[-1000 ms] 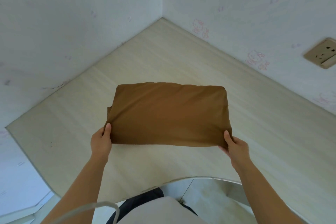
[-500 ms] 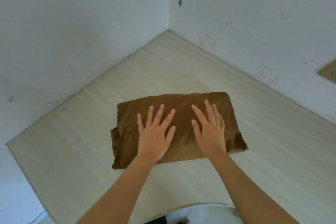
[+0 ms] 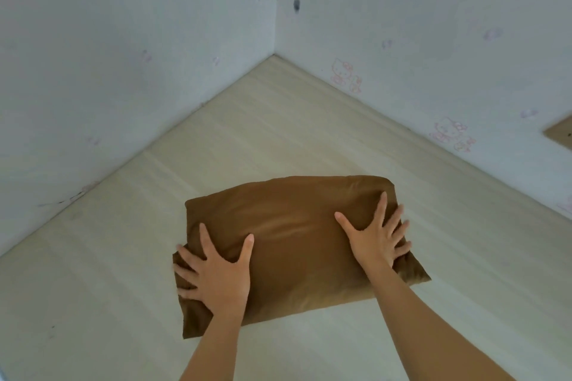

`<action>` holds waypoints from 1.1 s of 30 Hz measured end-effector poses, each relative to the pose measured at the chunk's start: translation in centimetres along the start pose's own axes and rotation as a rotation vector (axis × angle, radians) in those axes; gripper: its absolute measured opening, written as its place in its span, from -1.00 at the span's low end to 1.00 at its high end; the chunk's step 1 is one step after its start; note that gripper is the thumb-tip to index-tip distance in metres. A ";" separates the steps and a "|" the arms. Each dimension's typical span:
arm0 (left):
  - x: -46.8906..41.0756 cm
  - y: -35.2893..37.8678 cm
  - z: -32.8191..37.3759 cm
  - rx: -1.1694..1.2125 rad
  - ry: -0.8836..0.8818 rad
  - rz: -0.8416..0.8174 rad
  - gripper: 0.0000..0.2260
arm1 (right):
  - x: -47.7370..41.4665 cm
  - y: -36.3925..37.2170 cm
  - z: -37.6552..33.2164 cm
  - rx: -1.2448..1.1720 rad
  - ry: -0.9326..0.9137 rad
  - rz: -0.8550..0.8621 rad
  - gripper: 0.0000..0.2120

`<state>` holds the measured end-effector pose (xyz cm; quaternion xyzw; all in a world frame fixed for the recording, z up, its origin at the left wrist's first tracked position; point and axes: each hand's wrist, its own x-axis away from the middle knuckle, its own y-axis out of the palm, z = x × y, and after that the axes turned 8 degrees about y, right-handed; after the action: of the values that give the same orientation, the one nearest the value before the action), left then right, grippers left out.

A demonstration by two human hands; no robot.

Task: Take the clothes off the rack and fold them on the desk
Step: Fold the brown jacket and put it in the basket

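Observation:
A brown garment, folded into a thick rectangle, lies flat on the pale wooden desk. My left hand presses on its near left part with fingers spread, some reaching over the left edge. My right hand lies spread on the right end, fingers straight and fanned toward the right edge. Both palms rest on top of the cloth. No rack is in view.
The desk fits into a corner between two white walls with faint pink cartoon stickers. A tan wall socket plate shows at the right edge. Bare desk surface surrounds the garment on all sides.
One second ago both hands pinched the garment's near corners. They then laid flat on its middle, and now have slid apart toward the left and right ends.

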<state>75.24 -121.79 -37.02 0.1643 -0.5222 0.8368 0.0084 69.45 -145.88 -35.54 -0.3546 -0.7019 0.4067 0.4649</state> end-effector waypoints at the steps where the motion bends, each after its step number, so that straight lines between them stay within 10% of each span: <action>1: -0.2 -0.3 0.1 0.066 -0.051 0.005 -0.05 | -0.4 -0.5 0.0 -0.121 0.135 -0.026 0.13; 9: -1.1 -1.5 1.3 0.371 -0.044 0.064 -0.11 | -1.8 -2.3 2.8 -0.455 0.487 -0.181 0.12; 13: -1.9 -1.5 2.1 0.388 -0.033 -0.093 -0.17 | 0.1 -4.4 7.3 -0.724 0.441 -0.376 -0.27; 17: 0.2 -0.1 2.7 0.485 0.020 -0.279 -0.17 | 2.5 -5.4 13.3 -0.928 0.505 -0.504 -0.26; 33: 37.5 12.0 1.0 0.289 0.465 -0.897 -0.41 | 30.2 -5.3 57.5 -1.468 0.984 -0.073 -0.32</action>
<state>37.81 -134.02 -36.50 0.1814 -0.2641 0.8288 0.4587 5.17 -135.55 -33.40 -0.6757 -0.5172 -0.3604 0.3821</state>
